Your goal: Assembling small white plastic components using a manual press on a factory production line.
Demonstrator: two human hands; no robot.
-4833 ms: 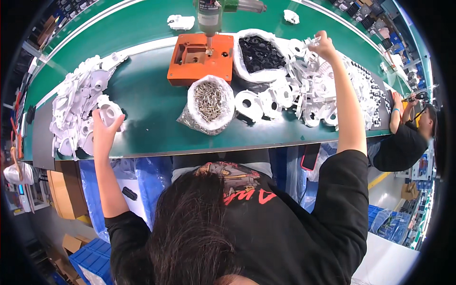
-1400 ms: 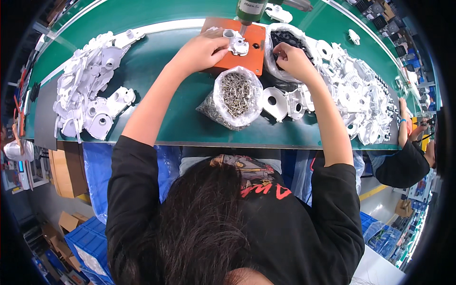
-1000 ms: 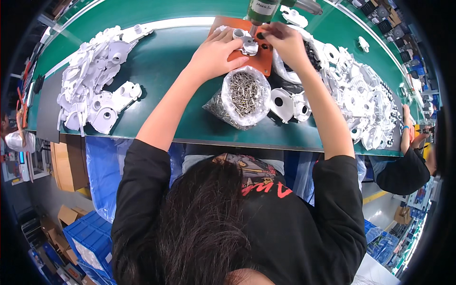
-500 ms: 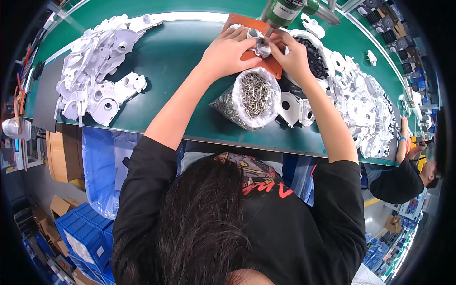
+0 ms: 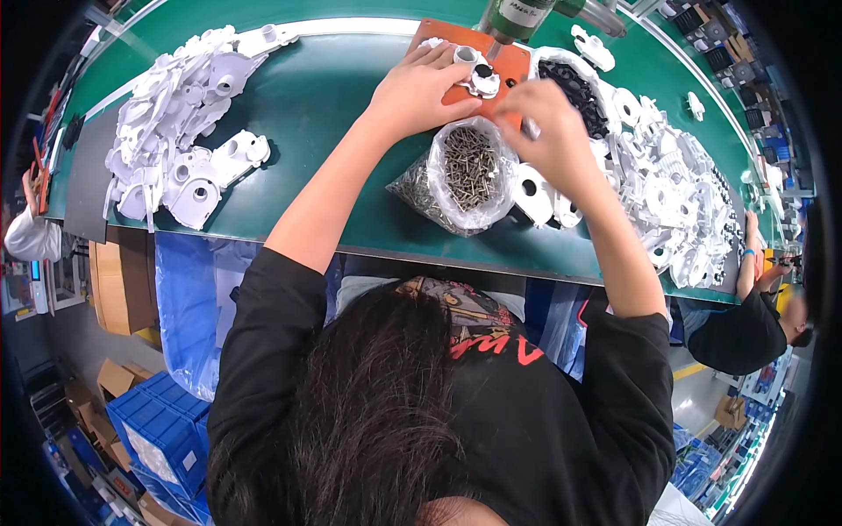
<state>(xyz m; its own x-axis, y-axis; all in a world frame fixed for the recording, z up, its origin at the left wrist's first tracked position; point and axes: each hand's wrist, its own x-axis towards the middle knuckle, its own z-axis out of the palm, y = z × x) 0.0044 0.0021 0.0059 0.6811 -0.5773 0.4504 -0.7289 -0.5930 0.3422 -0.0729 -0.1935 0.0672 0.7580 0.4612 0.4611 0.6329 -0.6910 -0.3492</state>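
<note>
My left hand (image 5: 423, 90) grips a white plastic housing (image 5: 481, 84) lying on an orange plate (image 5: 513, 60); a round tube and a black insert show on the housing beside my thumb. My right hand (image 5: 548, 127) hangs over the plate's right corner, near an open clear bag of metal screws (image 5: 471, 167). Its fingers are curled and smeared by motion, so whether they hold anything is unclear. Just above the housing, the tip of a green power screwdriver (image 5: 514, 19) points down, apart from both hands.
Behind my right hand stands a bag of black parts (image 5: 572, 95). White housings are heaped on the right (image 5: 662, 197) and in another pile on the left (image 5: 180, 114). Blue crates (image 5: 162, 430) stand on the floor at left. Another person (image 5: 737, 337) works at far right.
My right hand has drawn back from the housing, down and to the right toward the screw bag. My left hand stays on the housing, whose black insert is now uncovered.
</note>
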